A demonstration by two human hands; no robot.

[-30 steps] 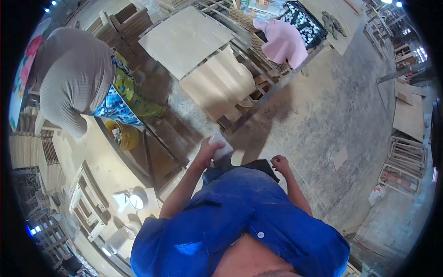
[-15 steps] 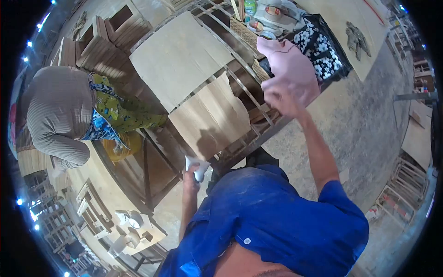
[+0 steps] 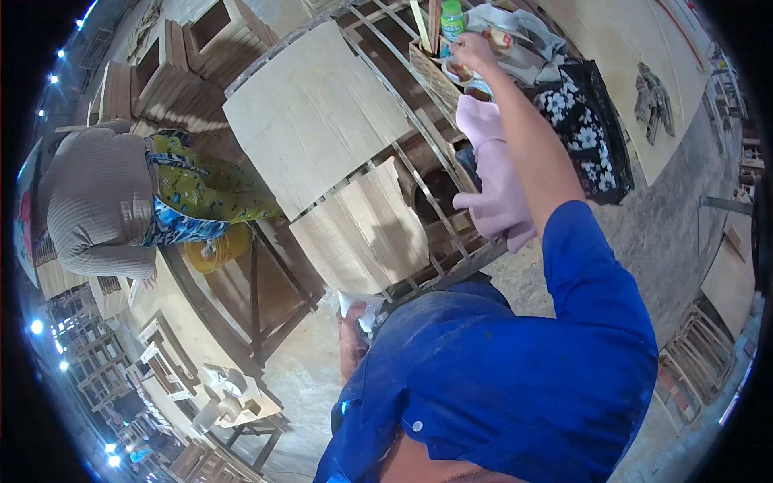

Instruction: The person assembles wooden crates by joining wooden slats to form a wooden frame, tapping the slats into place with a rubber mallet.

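My left hand [image 3: 352,324], low beside my body, is closed round a white, thin, crumpled piece [image 3: 360,306] that looks like paper or plastic. My right hand [image 3: 473,53] reaches to the far end of the slatted frame, among small items by a green-capped bottle [image 3: 452,22]. Its fingers are bent together; what they grip is hidden. Under my right forearm a pink cloth [image 3: 498,173] hangs over the frame's edge. A grey-white cloth bundle [image 3: 523,44] lies just beyond the hand. Two thin wood sheets, a larger one [image 3: 314,109] and a smaller one [image 3: 366,237], rest on the slats.
A black bag with white flowers [image 3: 576,121] lies right of the pink cloth. Gloves [image 3: 652,105] rest on a pale board. At left, a person in a ribbed grey top [image 3: 101,201] bends over a bench, near a yellow bucket [image 3: 217,249]. Wooden frames [image 3: 157,80] are stacked behind.
My right hand has left the pink cloth and moved up and away to the small items by the bottle. The cloth now hangs lower. My left hand still holds the white piece.
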